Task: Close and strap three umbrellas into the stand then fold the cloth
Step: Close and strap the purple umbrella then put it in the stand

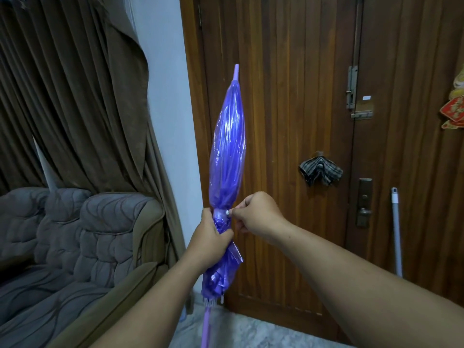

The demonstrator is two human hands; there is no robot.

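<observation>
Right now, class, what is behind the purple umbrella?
Behind the purple umbrella stand a white wall strip and a wooden door. The umbrella covers where they meet.

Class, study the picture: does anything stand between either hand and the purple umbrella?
Nothing visible does. The left hand already grips the closed purple umbrella round its gathered waist, and the right hand pinches the small white strap fastener right beside it.
</observation>
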